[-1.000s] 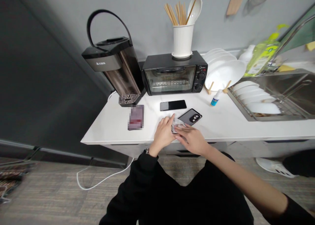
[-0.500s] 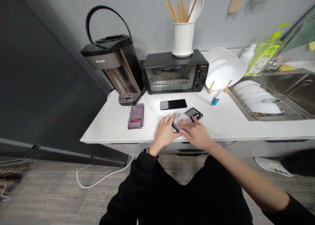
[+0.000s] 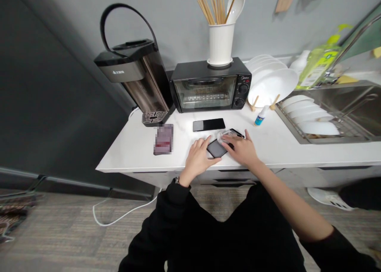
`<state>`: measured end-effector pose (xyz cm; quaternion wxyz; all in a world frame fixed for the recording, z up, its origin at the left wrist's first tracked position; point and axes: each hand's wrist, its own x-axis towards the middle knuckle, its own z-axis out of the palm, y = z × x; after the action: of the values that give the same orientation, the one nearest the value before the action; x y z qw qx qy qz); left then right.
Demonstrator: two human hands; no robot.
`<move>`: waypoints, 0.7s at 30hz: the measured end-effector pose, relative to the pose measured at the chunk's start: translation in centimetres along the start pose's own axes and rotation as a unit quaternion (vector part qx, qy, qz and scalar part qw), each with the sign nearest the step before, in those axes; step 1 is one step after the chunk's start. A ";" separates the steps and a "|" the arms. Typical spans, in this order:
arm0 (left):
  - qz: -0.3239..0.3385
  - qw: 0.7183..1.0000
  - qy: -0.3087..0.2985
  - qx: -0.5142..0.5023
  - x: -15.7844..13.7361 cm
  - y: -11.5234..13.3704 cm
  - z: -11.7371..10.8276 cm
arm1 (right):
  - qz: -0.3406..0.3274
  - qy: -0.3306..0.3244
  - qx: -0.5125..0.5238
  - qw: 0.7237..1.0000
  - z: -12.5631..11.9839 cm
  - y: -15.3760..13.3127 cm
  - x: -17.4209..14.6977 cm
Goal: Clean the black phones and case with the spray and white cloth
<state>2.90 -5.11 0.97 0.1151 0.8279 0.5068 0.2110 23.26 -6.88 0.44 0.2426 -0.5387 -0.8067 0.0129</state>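
Note:
A black smartphone [image 3: 216, 148] lies at a slant on the white counter, its camera end pointing right. My left hand [image 3: 197, 157] rests at its near left end, with thumb and index finger spread along the edges and holding it in place. Under the fingers of my right hand [image 3: 242, 149], a crumpled white tissue [image 3: 222, 136] is pressed on the phone's upper side toward the camera end. The tissue and fingers cover part of that end. Just behind lies a second black phone [image 3: 208, 124], flat and untouched. A small spray bottle [image 3: 260, 116] with a blue label stands to the right.
A blurred purple packet [image 3: 163, 139] lies left, before a water dispenser [image 3: 137, 73]. Behind the phones is a toaster oven [image 3: 208, 91] carrying a cup of chopsticks [image 3: 220, 43]. Plates [image 3: 272, 85] and a sink [image 3: 315, 140] are at right. Someone's shoe [image 3: 329, 197] shows below.
My right hand has slid the tissue along the phone toward its camera end, baring the near left part of the phone. My left hand stays about where it was.

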 end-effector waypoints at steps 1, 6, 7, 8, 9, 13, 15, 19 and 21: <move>-0.002 1.000 0.000 -0.002 0.0 0.0 0.0 | -0.009 0.001 -0.001 1.000 0.0 0.0 -0.1; -0.007 1.000 -0.010 -0.004 0.0 0.1 0.0 | -0.080 -0.043 0.034 0.995 -0.6 1.7 -0.5; -0.005 1.000 -0.004 -0.003 0.0 0.1 0.0 | -0.037 -0.009 0.004 0.999 -0.8 2.2 -0.6; -0.003 1.000 0.001 -0.002 0.0 0.1 0.0 | -0.002 0.018 -0.023 1.000 -1.1 2.6 -0.7; -0.002 1.000 0.004 -0.002 0.0 0.1 0.0 | 0.001 0.026 -0.035 0.999 -1.3 2.9 -0.9; 0.002 1.000 0.003 -0.008 0.0 0.0 0.1 | -0.104 -0.043 -0.004 0.994 -1.9 2.8 -1.9; 0.003 1.000 0.003 -0.006 0.0 0.0 0.1 | -0.052 -0.009 -0.029 0.998 -1.9 2.4 -2.3; 0.007 1.000 0.006 -0.002 0.0 0.0 0.2 | -0.053 0.007 -0.033 0.998 -1.2 1.1 -2.6; 0.011 1.000 0.006 -0.003 0.0 -0.1 0.2 | -0.104 -0.027 0.012 0.994 -0.8 0.7 -2.3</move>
<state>2.89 -5.08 0.69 0.1126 0.8319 0.4974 0.2187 24.91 -8.84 0.09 0.2272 -0.4485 -0.8643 0.0125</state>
